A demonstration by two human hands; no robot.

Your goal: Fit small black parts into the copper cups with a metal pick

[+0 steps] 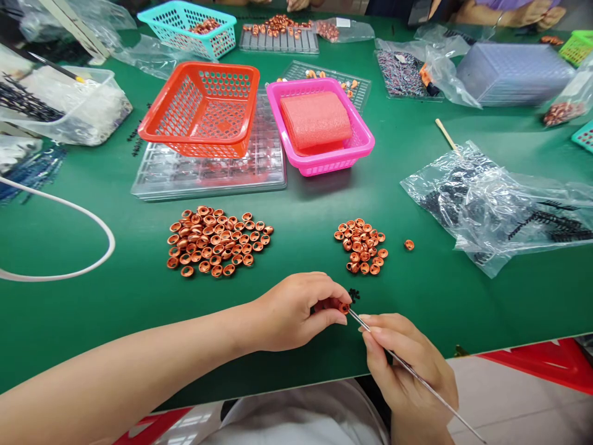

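Observation:
Between the thumb and fingers of my left hand [296, 309] is a small copper-coloured cup [343, 307], pinched just above the green table. My right hand [412, 364] grips a thin metal rod-like tool [428, 386] like a pen, its tip at the cup. Whether the tip is inside the cup I cannot tell. Right behind the cup lies a little cluster of black bits [354, 295]. Farther back are a larger pile of copper cups [213, 241] on the left and a smaller pile [361, 244] on the right, with a single cup [408, 245] beside it.
An orange basket [199, 133] stands on stacked clear trays [208, 179]. Touching these is a pink basket [324, 164] holding pink foam [317, 117]. Plastic bags of black parts [482, 198] lie at right, a white cable [104, 225] at left. Other people's hands [532, 13] show across the table.

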